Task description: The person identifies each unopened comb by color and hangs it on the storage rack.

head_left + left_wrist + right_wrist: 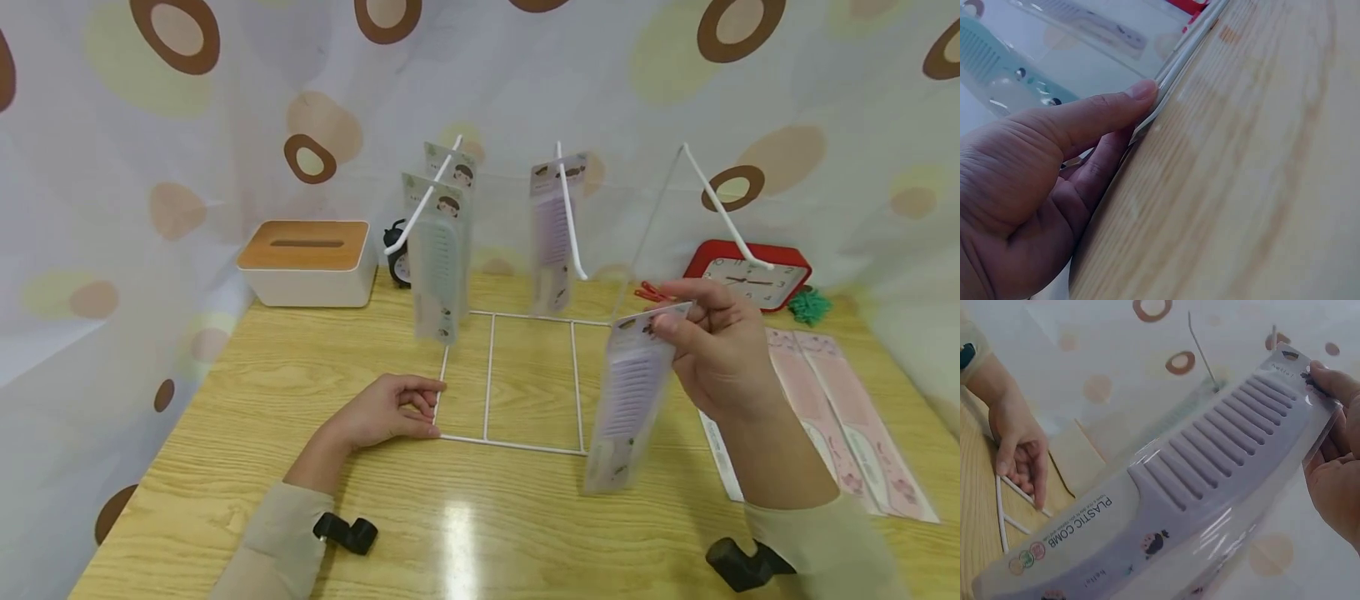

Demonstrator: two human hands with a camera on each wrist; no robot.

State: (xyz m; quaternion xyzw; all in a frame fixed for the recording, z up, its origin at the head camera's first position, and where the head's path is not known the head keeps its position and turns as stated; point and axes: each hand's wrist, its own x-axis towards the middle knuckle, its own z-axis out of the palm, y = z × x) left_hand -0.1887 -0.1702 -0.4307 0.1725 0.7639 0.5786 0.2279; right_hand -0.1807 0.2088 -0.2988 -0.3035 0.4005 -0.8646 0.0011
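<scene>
A white wire display rack (517,445) stands on the table, its three prongs reaching forward. At the front left corner of its base, my left hand (390,408) holds the wire between thumb and fingers. My right hand (720,350) pinches the top of a packaged purple comb (632,396), which hangs below the right prong (723,204); "PLASTIC COMB" shows on its pack in the right wrist view. Green packaged combs (435,267) hang on the left prong, one behind another. On the middle prong hangs another purple packaged comb (551,233).
Behind the rack, a white tissue box with wooden lid (311,267) and a black alarm clock (397,258) stand at left. A red clock (750,275), red clip (648,292) and green tuft (810,306) are at right. Long pink packages (862,417) lie on the table (390,533).
</scene>
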